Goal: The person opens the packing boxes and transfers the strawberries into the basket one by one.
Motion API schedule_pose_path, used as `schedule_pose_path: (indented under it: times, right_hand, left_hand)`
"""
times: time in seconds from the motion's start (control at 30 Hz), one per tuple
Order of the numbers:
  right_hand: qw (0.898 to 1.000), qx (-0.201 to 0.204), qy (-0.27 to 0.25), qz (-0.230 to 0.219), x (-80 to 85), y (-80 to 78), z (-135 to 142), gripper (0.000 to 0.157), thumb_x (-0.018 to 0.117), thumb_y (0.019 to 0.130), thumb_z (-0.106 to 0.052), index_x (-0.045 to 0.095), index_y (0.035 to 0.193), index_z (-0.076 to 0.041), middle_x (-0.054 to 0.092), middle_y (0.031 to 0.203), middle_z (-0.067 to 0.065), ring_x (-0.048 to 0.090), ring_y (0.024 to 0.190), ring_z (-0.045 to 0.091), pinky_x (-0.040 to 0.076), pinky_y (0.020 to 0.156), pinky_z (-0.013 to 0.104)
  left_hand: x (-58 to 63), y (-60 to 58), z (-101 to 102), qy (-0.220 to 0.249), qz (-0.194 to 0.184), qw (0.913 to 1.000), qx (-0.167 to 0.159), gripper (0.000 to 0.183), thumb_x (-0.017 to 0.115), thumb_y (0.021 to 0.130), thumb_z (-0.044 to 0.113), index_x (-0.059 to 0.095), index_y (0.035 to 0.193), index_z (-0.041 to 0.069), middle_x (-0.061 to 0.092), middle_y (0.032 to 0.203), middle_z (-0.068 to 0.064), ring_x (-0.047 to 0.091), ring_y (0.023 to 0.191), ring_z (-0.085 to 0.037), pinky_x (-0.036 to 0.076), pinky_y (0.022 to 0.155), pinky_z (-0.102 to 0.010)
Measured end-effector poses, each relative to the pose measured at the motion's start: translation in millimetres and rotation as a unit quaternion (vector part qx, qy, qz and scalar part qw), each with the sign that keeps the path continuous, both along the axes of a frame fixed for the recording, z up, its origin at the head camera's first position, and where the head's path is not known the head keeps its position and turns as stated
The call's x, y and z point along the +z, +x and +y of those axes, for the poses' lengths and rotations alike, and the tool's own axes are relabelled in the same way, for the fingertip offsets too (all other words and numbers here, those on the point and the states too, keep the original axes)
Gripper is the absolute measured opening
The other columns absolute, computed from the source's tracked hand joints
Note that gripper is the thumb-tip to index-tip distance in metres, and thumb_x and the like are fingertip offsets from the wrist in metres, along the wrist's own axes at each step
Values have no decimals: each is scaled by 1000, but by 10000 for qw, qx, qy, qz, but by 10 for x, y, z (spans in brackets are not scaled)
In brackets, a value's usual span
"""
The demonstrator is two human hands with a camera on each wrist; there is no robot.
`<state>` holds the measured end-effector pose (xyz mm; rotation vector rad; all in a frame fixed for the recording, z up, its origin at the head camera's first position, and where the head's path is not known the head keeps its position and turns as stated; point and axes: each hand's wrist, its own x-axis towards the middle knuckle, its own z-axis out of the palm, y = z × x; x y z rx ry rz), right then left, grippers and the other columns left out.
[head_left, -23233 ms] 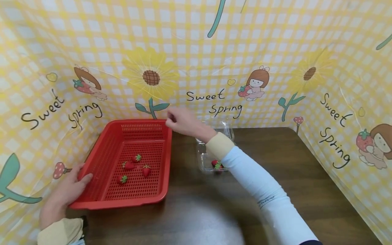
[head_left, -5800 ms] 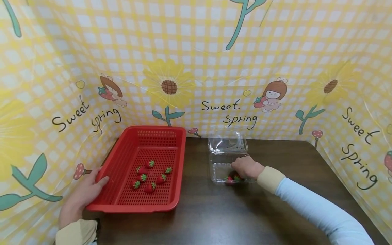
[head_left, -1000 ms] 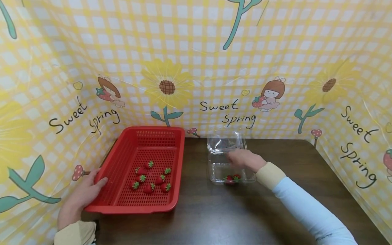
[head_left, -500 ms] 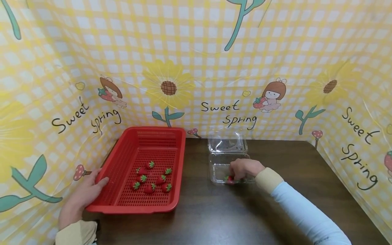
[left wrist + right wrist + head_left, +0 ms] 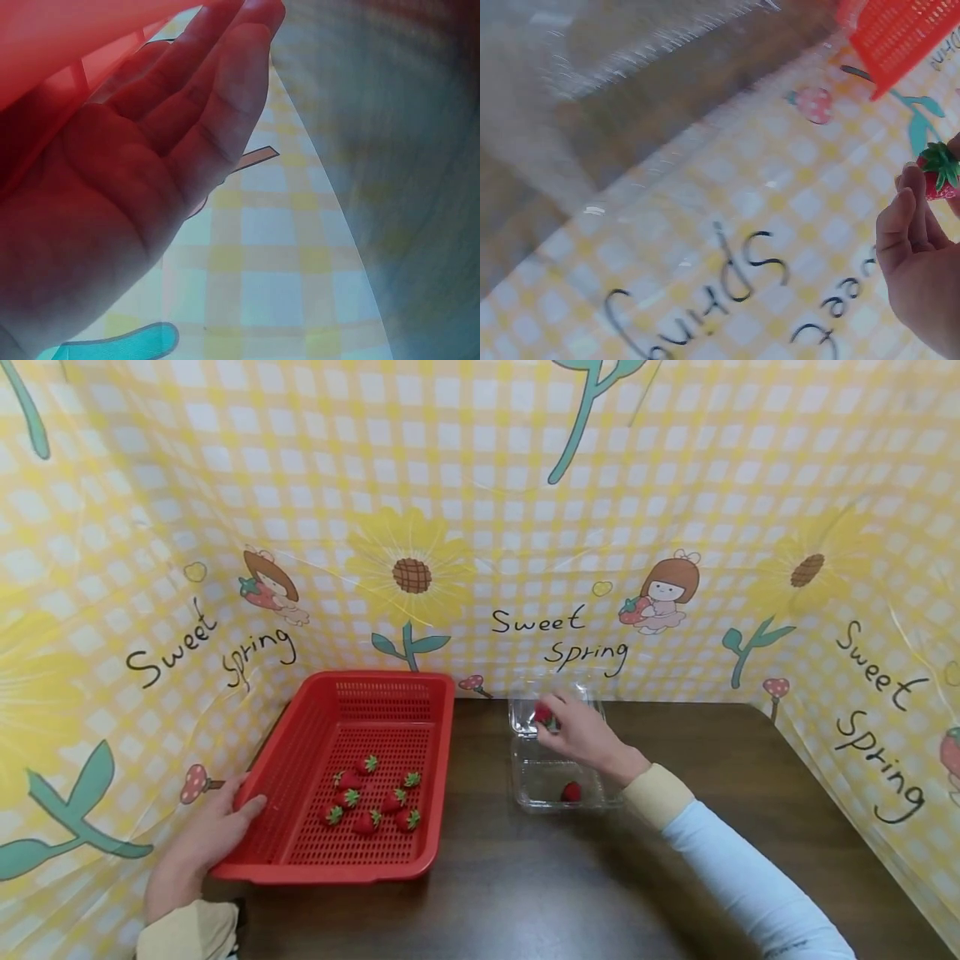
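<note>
Between thumb and fingertips, my right hand (image 5: 579, 735) pinches a strawberry (image 5: 543, 715), raised over the clear plastic box (image 5: 537, 777) and overlapping its open lid in the head view. The right wrist view shows the green leaves of the same strawberry (image 5: 940, 171). Another strawberry (image 5: 572, 792) lies near the box's front wall. On the left, my left hand (image 5: 202, 837) grips the side rim of the red plastic basket (image 5: 322, 873), thumb on the inside and fingers (image 5: 214, 112) along the outside. Several strawberries (image 5: 366, 822) lie spread over the basket's slotted floor.
Both containers stand on a dark wooden table (image 5: 540, 893). Behind and at both sides hangs a yellow checked cloth (image 5: 480, 527) with printed flowers and lettering. The box's hinged lid (image 5: 523, 718) lies back towards the cloth.
In the last half second my right hand has lifted a strawberry up from the box. Over the longer span, more strawberries have come into the basket. The left hand keeps its hold.
</note>
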<state>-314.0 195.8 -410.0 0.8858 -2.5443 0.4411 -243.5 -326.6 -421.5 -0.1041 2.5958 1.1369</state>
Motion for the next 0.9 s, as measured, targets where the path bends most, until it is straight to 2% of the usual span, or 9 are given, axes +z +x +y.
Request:
schedule_pose_path:
  times: [0.07, 0.13, 0.27, 0.4, 0.67, 0.9]
  right_hand:
    - [9985, 142, -297, 432, 34, 8, -77, 24, 69, 82, -13, 62, 105, -9, 60, 89, 2, 53, 68, 14, 47, 59, 27]
    - [9974, 200, -357, 598, 61, 17, -153, 24, 69, 82, -13, 63, 105, -9, 59, 90, 3, 53, 68, 14, 47, 60, 27]
    - [9979, 160, -249, 584, 103, 24, -323, 24, 70, 83, -14, 63, 106, -10, 61, 92, 3, 56, 72, 13, 50, 64, 29]
    - [9971, 295, -301, 629, 150, 14, -511, 23, 68, 83, -13, 64, 105, -9, 62, 93, 3, 58, 77, 14, 52, 68, 30]
    - [9914, 676, -398, 1051, 245, -25, -892, 23, 69, 84, -14, 64, 105, -10, 62, 93, 3, 57, 75, 13, 51, 65, 26]
    - [9915, 973, -381, 779, 288, -57, -1251, 24, 65, 86, -15, 64, 110, -10, 60, 95, 2, 56, 75, 9, 50, 66, 23]
  left_hand:
    - [-5, 1, -3, 52, -4, 10000, -10, 71, 40, 104, 40, 9, 155, 1, 50, 130, -31, 65, 91, -19, 52, 72, -32]
    - [-10, 2, -2, 99, -18, 9999, -10, 71, 41, 104, 40, 9, 155, 2, 49, 131, -31, 65, 92, -19, 52, 73, -32]
    - [-12, 6, -5, 51, 45, 10000, -16, 71, 41, 104, 40, 10, 155, 2, 49, 131, -31, 64, 92, -19, 50, 72, -31]
    - [-15, 23, -5, 116, 10, 9999, 54, 71, 42, 103, 41, 11, 155, 3, 48, 132, -30, 65, 92, -20, 51, 73, -31]
    - [-23, 21, -10, 123, 140, 9998, -19, 67, 41, 104, 36, 12, 154, 1, 51, 128, -31, 65, 90, -20, 52, 72, -32]
    - [-30, 34, -15, 39, 271, 9996, -39, 65, 42, 104, 36, 16, 152, 0, 53, 125, -30, 66, 87, -20, 54, 70, -33]
